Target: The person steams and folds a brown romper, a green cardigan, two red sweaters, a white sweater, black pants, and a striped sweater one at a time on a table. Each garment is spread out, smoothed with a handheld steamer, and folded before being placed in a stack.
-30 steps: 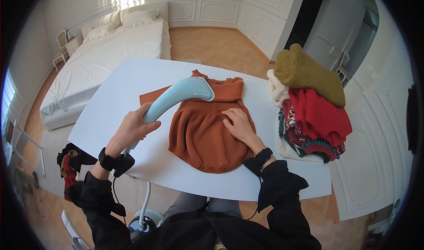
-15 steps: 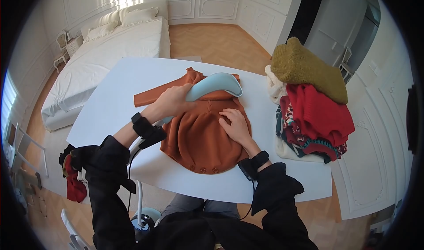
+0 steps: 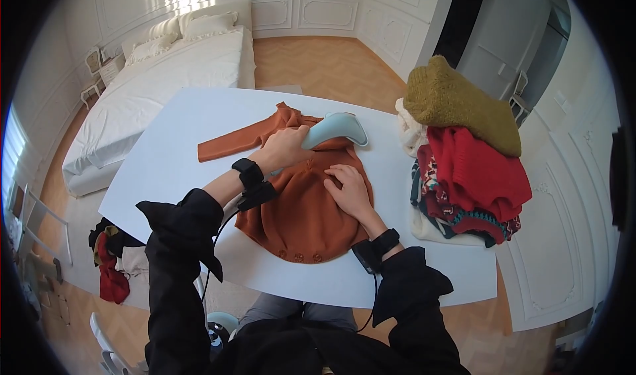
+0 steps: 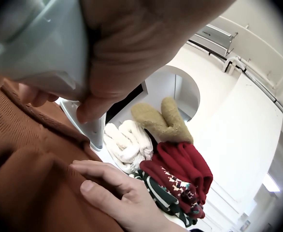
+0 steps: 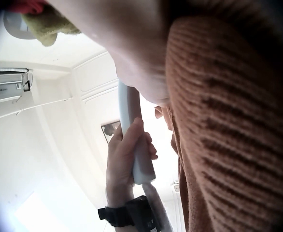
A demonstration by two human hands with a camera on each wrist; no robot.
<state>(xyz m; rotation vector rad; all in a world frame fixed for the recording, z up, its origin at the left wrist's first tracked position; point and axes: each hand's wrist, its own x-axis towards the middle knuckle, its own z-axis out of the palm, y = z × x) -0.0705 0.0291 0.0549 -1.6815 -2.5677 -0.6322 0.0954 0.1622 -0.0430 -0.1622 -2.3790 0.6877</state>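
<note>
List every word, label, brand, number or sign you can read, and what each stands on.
No text can be read.
Wall-mounted unit: a small mark, too small to read.
Black wrist device: faint pale marks, too blurred to read.
Pale blue tool and rust-brown garment: no legible lettering.

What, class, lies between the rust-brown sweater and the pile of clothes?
A bare strip of white tabletop separates the rust-brown sweater from the pile of clothes, as the head view shows.
</note>
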